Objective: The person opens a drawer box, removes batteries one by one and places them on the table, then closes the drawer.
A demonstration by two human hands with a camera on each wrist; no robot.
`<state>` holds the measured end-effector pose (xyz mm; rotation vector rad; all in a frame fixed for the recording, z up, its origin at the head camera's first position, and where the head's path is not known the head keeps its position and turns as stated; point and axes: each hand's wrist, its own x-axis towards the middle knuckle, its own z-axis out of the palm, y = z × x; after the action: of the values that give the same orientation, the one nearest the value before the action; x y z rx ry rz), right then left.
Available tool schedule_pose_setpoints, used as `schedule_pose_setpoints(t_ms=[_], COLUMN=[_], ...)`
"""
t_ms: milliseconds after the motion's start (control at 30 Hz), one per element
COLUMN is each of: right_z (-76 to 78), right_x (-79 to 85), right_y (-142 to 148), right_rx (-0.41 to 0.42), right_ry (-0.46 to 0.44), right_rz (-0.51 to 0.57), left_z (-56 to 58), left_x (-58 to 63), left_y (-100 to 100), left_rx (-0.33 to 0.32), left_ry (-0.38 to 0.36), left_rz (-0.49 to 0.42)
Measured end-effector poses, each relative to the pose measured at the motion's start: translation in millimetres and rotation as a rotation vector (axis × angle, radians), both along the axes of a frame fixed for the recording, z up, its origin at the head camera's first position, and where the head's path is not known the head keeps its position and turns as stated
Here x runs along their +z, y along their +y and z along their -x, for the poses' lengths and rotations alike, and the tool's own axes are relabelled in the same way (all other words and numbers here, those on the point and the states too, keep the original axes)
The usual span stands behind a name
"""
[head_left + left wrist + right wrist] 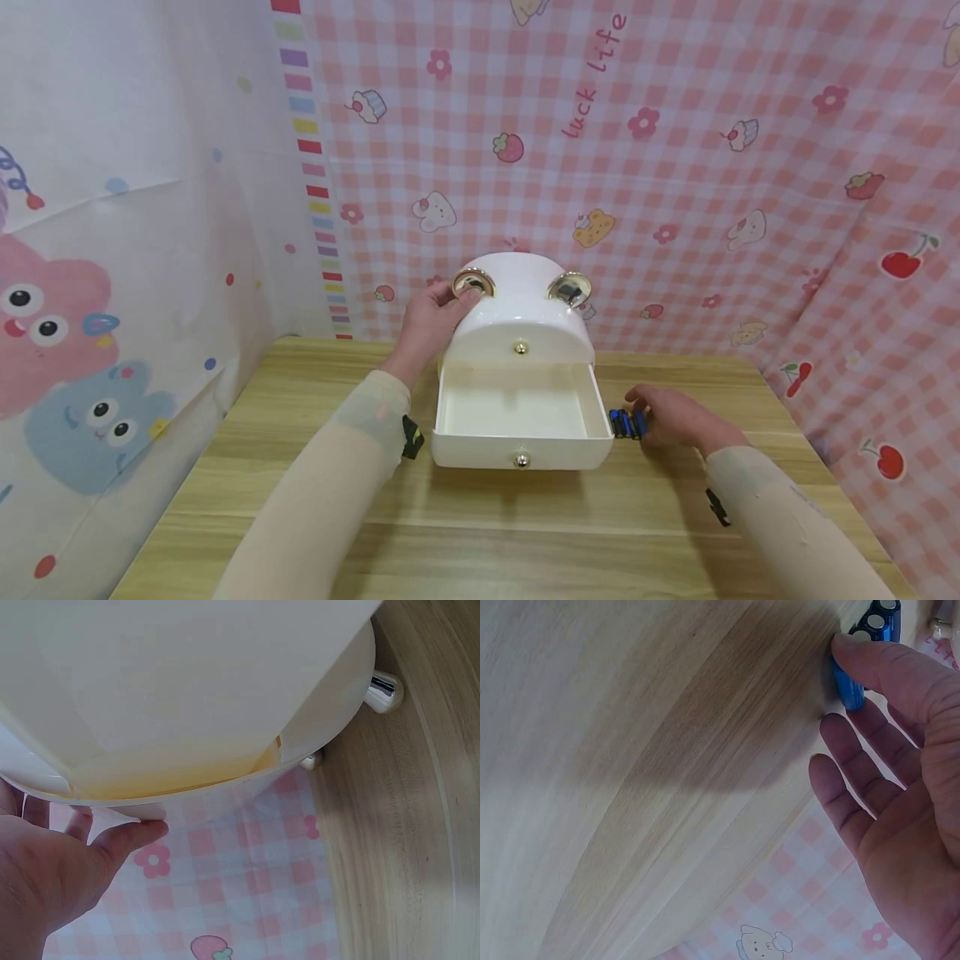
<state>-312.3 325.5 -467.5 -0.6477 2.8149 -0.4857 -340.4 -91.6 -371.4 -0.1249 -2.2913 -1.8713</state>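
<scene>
A white storage box (525,292) with gold-rimmed round ears stands on the table, its lower drawer (521,452) pulled out with a bare inside. My left hand (435,321) grips the box's left ear (474,282), thumb in front and fingers behind. In the left wrist view the same hand (56,874) is at the box's edge. To the right of the drawer, several blue-and-black batteries (627,423) stand close together. My right hand (675,417) pinches the nearest blue battery (849,688) between thumb and index finger; its other fingers are loosely bent.
The wooden table (525,533) ends at a pink checked cloth (675,183) hung behind and to the right. A white cartoon-printed cloth (165,267) hangs on the left. A small gold knob (521,460) sticks out from the drawer front.
</scene>
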Motion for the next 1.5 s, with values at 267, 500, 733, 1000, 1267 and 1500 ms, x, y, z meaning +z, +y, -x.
schedule_pose_setpoints(t_ms=[267,500,733,1000,1267,1500], right_z=[-0.4,-1.2,-0.4,-0.5,1.0,0.5], right_x=[0.2,1.7,1.1,-0.6,-3.2,-2.6], right_y=[-1.0,-2.2,-3.1,-4.2,-1.8,-2.6], right_rx=[-0.013,-0.042,-0.044,-0.029,-0.018,-0.03], right_ry=[-0.011,-0.052,-0.056,-0.041,-0.029,-0.042], right_rz=[-0.02,-0.023,-0.02,-0.019,-0.013,-0.01], left_z=[-0.6,0.3,0.9,0.8,0.4,1.8], left_x=[-0.3,-1.0,-1.1,-1.3,-0.4,-1.2], left_y=[0.9,0.6,-0.1,0.1,0.2,0.4], left_rx=[-0.001,-0.008,-0.005,-0.003,-0.002,-0.001], left_ry=[0.001,0.003,-0.011,-0.015,-0.013,-0.016], left_rz=[0.004,-0.013,-0.012,-0.007,-0.002,-0.01])
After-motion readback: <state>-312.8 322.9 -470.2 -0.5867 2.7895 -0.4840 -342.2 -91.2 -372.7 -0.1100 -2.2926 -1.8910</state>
